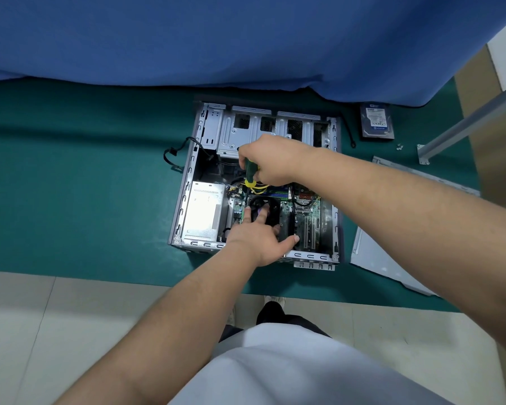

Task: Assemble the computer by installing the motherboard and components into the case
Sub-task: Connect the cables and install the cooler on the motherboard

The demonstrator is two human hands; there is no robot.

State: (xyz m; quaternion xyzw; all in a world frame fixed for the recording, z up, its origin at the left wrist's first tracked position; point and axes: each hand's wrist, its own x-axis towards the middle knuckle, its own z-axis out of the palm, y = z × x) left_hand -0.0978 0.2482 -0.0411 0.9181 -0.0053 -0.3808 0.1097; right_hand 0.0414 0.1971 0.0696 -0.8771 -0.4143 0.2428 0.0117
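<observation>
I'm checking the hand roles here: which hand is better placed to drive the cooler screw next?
The right hand. It already grips the screwdriver, whose shaft points down at the corner of the CPU fan inside the case. The left hand lies spread on the fan, steadying it.

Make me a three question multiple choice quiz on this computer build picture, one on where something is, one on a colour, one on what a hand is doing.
1. Where does the hard drive lie?
A. in a case bay
B. on the green mat, right of the case
C. in a hand

2. What colours is the screwdriver handle?
A. red and black
B. green and yellow
C. all blue

3. What is the right hand doing?
A. gripping the screwdriver
B. resting flat on the mat
C. holding the hard drive

Answers: 1 B, it sits on the mat outside the case. 2 B, green grip, yellow collar. 3 A, fingers curl round the handle while the left hand rests on the cooler fan.
</observation>
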